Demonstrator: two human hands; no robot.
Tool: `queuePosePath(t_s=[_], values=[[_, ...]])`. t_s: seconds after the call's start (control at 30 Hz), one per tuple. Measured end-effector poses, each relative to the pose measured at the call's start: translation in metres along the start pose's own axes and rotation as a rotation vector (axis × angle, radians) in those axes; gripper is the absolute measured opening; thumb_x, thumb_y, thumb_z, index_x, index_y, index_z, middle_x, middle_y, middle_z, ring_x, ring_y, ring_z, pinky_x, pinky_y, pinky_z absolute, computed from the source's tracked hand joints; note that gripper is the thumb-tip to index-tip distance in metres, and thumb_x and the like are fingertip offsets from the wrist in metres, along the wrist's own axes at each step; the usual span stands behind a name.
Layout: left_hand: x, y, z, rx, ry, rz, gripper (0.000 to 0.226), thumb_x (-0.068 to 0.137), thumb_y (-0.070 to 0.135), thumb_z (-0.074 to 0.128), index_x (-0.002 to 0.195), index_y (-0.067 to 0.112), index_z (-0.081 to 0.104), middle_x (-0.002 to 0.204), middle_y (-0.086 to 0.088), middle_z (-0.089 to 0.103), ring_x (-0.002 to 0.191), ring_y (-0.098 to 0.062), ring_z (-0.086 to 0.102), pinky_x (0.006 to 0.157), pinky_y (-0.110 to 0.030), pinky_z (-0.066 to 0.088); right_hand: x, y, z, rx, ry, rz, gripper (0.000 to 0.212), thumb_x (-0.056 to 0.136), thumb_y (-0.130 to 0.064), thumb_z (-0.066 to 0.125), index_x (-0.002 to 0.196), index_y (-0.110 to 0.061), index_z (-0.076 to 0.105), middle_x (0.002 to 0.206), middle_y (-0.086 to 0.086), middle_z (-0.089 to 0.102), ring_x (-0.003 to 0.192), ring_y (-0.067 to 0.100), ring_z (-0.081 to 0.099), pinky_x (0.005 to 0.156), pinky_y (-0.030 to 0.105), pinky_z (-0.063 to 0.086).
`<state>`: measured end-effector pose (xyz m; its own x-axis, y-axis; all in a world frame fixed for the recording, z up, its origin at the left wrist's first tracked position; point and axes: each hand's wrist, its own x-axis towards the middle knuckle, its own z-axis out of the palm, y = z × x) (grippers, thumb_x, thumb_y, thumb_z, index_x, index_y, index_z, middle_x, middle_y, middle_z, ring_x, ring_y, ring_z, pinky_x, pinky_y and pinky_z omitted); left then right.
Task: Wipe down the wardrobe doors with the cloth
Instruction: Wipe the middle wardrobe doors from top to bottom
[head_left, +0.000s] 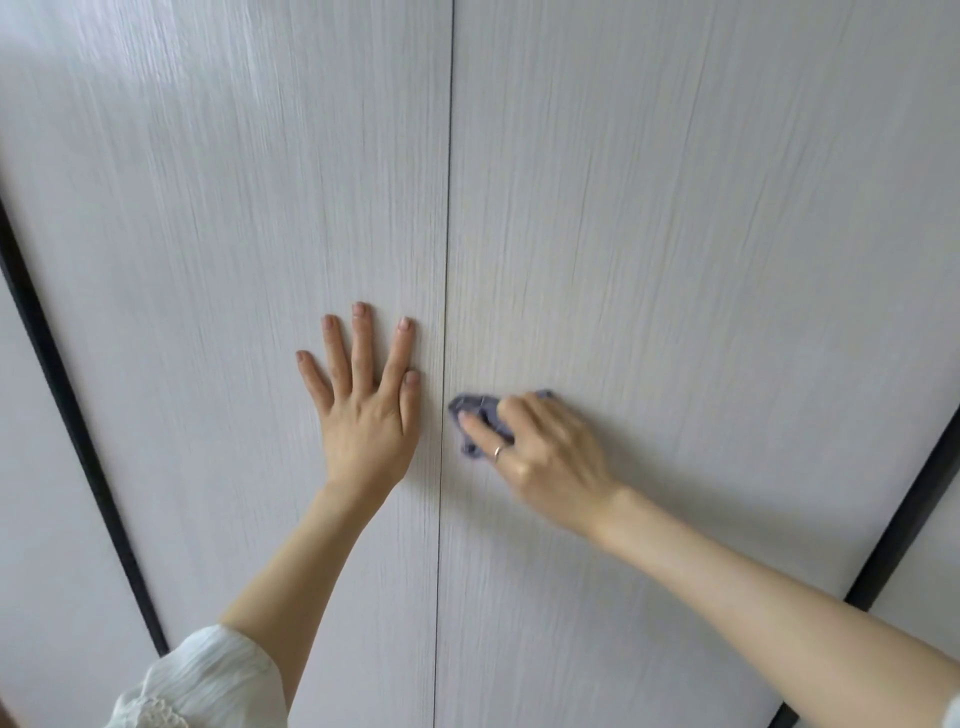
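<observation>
My left hand (366, 410) lies flat against the left wardrobe door (234, 260), fingers straight and spread, pointing up, the thumb tucked beside the forefinger; it holds nothing. Its forearm rises from a white sleeve (208, 680) pushed back below the elbow. My right hand (540, 447) reaches in from the right, wrist angled so the fingers point left, and presses the purple-grey cloth (475, 415) against the right wardrobe door (701, 260). The fingers curve over the bunched cloth; this hand is somewhat blurred, so I cannot tell exactly how they grip it. A ring (498, 451) sits on one finger. The cloth shows just beyond my fingertips, close to the thin seam (445, 234) between the doors, which runs between my two hands. Dark vertical strips (67, 415) edge the doors well outside each arm.
</observation>
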<state>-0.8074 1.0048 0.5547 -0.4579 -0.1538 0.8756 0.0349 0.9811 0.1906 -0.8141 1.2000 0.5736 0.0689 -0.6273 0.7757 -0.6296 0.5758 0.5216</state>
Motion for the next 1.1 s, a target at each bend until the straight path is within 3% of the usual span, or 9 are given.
queuePosePath(t_s=[0.13, 0.33, 0.53, 0.7, 0.83, 0.93, 1.0, 1.1], values=[[0.000, -0.001, 0.000, 0.002, 0.010, 0.001, 0.050, 0.102, 0.040, 0.009, 0.151, 0.031, 0.008, 0.158, -0.015, 0.008, 0.144, -0.038, -0.001, 0.112, -0.060, -0.003, 0.013, 0.031, -0.017, -0.015, 0.027, 0.072, 0.026, 0.083, -0.006, 0.066, 0.108, -0.004, 0.070, 0.071, 0.011, 0.051, 0.062, 0.028, 0.050, 0.055, 0.036, 0.040], [0.000, -0.001, 0.001, -0.002, 0.012, -0.004, 0.050, 0.102, 0.041, 0.008, 0.151, 0.037, -0.002, 0.158, -0.013, 0.006, 0.144, -0.037, -0.003, 0.112, -0.059, -0.005, 0.007, 0.067, -0.047, -0.077, 0.082, 0.190, 0.025, 0.085, -0.012, 0.066, 0.108, -0.003, 0.070, 0.074, 0.015, 0.053, 0.065, 0.029, 0.050, 0.054, 0.036, 0.044], [-0.001, 0.000, 0.000, -0.005, 0.022, -0.007, 0.050, 0.102, 0.040, 0.010, 0.151, 0.037, -0.001, 0.158, -0.013, 0.007, 0.144, -0.036, -0.004, 0.113, -0.058, -0.006, 0.031, 0.098, -0.068, -0.070, 0.232, 0.509, 0.035, 0.087, -0.019, 0.059, 0.119, -0.007, 0.065, 0.083, 0.017, 0.048, 0.078, 0.025, 0.041, 0.057, 0.030, 0.040], [0.000, 0.001, -0.001, 0.006, 0.009, -0.005, 0.050, 0.102, 0.041, 0.010, 0.151, 0.032, 0.006, 0.158, -0.012, 0.007, 0.144, -0.036, -0.004, 0.113, -0.057, -0.006, 0.055, 0.071, -0.043, -0.063, 0.261, 0.456, 0.032, 0.087, -0.018, 0.059, 0.114, -0.003, 0.066, 0.081, 0.017, 0.051, 0.078, 0.025, 0.038, 0.062, 0.033, 0.034], [0.000, 0.001, -0.003, 0.011, 0.005, -0.009, 0.050, 0.102, 0.042, 0.008, 0.151, 0.031, 0.009, 0.157, -0.013, 0.011, 0.144, -0.036, -0.001, 0.113, -0.054, -0.008, 0.036, 0.013, -0.004, -0.062, 0.090, 0.162, 0.028, 0.083, -0.010, 0.065, 0.110, -0.004, 0.068, 0.083, 0.012, 0.049, 0.074, 0.027, 0.042, 0.062, 0.039, 0.035], [-0.001, 0.001, -0.004, 0.013, 0.000, -0.007, 0.050, 0.102, 0.042, 0.007, 0.151, 0.035, 0.002, 0.158, -0.011, 0.008, 0.144, -0.035, -0.003, 0.113, -0.053, -0.008, 0.023, 0.010, -0.003, -0.043, -0.003, 0.020, 0.022, 0.086, -0.011, 0.061, 0.106, -0.005, 0.069, 0.080, 0.009, 0.052, 0.072, 0.026, 0.041, 0.062, 0.038, 0.037], [-0.002, 0.000, -0.006, 0.014, -0.011, -0.003, 0.050, 0.102, 0.044, 0.006, 0.150, 0.036, -0.003, 0.158, -0.009, 0.005, 0.144, -0.034, -0.006, 0.113, -0.052, -0.010, 0.034, 0.025, -0.014, -0.016, 0.056, 0.078, 0.023, 0.088, -0.014, 0.060, 0.106, -0.003, 0.069, 0.077, 0.012, 0.054, 0.069, 0.028, 0.047, 0.059, 0.037, 0.042], [-0.002, -0.001, -0.007, 0.009, -0.023, 0.002, 0.050, 0.102, 0.044, 0.006, 0.150, 0.035, -0.003, 0.158, -0.009, 0.002, 0.144, -0.033, -0.008, 0.113, -0.052, -0.011, 0.070, 0.051, -0.028, -0.033, 0.226, 0.315, 0.026, 0.086, -0.016, 0.064, 0.107, -0.001, 0.069, 0.075, 0.016, 0.053, 0.067, 0.029, 0.049, 0.057, 0.036, 0.042]])
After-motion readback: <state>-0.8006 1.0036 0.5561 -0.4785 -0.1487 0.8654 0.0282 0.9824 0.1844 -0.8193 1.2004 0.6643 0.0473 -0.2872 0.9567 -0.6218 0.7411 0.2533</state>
